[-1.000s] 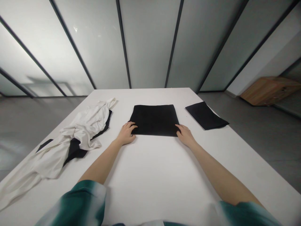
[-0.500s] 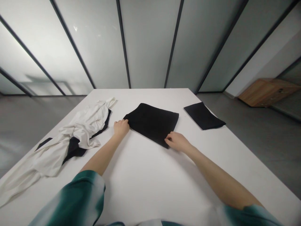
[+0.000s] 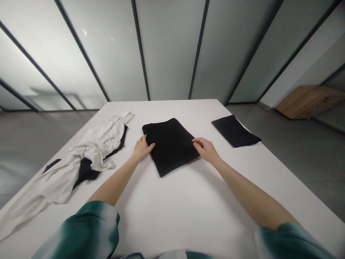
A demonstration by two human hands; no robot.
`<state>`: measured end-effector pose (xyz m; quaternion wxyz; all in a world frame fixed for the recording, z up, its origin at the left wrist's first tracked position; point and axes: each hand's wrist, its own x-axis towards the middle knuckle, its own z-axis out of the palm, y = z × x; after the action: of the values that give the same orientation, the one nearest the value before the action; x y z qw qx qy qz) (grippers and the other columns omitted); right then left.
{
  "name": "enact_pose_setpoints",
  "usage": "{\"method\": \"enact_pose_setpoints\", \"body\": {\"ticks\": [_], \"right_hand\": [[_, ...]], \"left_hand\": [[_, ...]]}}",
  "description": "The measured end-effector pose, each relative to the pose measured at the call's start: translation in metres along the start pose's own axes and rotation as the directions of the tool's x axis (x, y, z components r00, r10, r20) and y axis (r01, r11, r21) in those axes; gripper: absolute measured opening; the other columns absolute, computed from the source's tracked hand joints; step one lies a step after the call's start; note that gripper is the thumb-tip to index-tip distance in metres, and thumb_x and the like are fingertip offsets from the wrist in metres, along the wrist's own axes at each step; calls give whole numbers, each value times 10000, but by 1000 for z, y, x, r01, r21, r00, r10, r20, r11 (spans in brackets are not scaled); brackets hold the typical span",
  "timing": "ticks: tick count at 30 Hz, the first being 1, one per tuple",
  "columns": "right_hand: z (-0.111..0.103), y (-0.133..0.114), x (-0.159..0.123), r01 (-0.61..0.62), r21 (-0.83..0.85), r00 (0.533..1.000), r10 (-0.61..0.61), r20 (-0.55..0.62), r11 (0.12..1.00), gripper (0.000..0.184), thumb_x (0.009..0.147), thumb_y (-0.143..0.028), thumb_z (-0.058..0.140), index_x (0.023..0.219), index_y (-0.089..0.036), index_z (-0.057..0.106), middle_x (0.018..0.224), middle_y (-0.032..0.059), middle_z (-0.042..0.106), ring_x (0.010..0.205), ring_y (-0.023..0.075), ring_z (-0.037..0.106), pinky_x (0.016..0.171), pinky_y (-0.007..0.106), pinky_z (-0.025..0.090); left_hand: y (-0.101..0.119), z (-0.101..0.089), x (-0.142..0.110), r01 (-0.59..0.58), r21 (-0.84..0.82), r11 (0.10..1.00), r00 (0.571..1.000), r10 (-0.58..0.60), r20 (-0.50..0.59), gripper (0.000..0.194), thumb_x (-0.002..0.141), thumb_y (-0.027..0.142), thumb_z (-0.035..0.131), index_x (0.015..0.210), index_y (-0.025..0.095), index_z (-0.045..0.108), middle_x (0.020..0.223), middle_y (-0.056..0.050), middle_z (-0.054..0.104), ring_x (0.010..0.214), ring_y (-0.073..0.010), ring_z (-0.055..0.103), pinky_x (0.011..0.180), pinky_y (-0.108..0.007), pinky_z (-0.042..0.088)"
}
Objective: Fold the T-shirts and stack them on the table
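Currently: one folded black cloth (image 3: 172, 147) central, another black cloth (image 3: 235, 131) right, one white-and-black heap (image 3: 102, 135) left.
All on table (image 3: 183, 212); left hand (image 3: 141, 148) spread at central cloth's edge; right hand (image 3: 207, 149) curled opposite, grip unclear.

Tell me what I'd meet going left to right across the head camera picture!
White cloth → left hand → middle black cloth → right hand → other black cloth → wooden cabinet.
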<state>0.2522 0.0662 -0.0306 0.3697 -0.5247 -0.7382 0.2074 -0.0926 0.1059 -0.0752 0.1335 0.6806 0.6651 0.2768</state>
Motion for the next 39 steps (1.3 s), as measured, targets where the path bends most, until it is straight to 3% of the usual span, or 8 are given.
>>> {"method": "enact_pose_setpoints", "body": {"ticks": [2,5,12,18,22,28,33,39], "right_hand": [[-3,26,15,-137,-65,990,135,-46,988,322,875,-323,549,1136,-191,682,1025,101,728,907,233,680,830,381,545],[1,47,22,-222,-132,973,229,41,966,394,849,-336,593,1204,-173,641,1121,136,710,991,262,679,892,415,536],[17,49,-10,-96,-81,991,103,88,992,498,867,-268,514,1357,-179,495,1297,132,635,1203,257,598,1028,451,471],[19,38,-43,9,-158,999,-3,38,987,649,881,-326,530,1488,-208,335,1371,148,564,1252,279,555,1047,478,458],[4,23,-46,122,-278,991,-133,-20,953,589,876,-322,551,1441,-200,440,1403,173,516,1288,319,503,1068,531,419],[-1,9,-45,417,-225,893,-352,280,880,332,870,-355,604,1171,-239,681,1263,117,641,1252,307,533,1053,538,408],[8,15,-49,397,-235,903,-331,275,887,320,865,-324,615,1154,-208,688,1300,144,613,1213,296,563,1014,511,444],[6,17,-52,411,-224,897,-349,270,884,410,795,-304,669,1195,-216,671,1327,139,597,1248,309,537,1035,518,421]], "left_hand": [[4,7,-12,15,20,1000,999,-15,36,751,829,555,579,1419,134,382,1451,-228,479,1385,-379,401,1120,-538,321],[16,16,-18,58,44,997,996,-61,61,764,831,549,580,1436,135,366,1476,-239,447,1400,-397,374,1134,-575,278],[37,30,20,-105,-79,991,987,114,118,801,811,427,606,1457,51,317,1503,-260,374,1448,-337,313,1176,-467,295],[31,31,47,-208,-27,978,975,209,75,674,829,350,595,1416,97,383,1509,-227,389,1433,-342,341,1174,-510,292],[31,14,25,-270,67,961,963,270,2,554,883,312,525,1393,114,438,1530,-213,374,1434,-326,341,1168,-512,298],[39,-18,-41,-559,4,829,791,532,300,494,836,533,615,1211,211,626,1378,-131,566,1302,-294,505,1120,-473,378],[38,-25,-67,-548,26,836,776,497,389,861,672,622,749,1387,201,517,1523,-163,420,1426,-361,346,1169,-553,268],[44,-25,-65,-572,36,819,780,531,330,507,732,364,727,1214,234,640,1369,-110,582,1337,-312,466,1162,-515,304]]}}
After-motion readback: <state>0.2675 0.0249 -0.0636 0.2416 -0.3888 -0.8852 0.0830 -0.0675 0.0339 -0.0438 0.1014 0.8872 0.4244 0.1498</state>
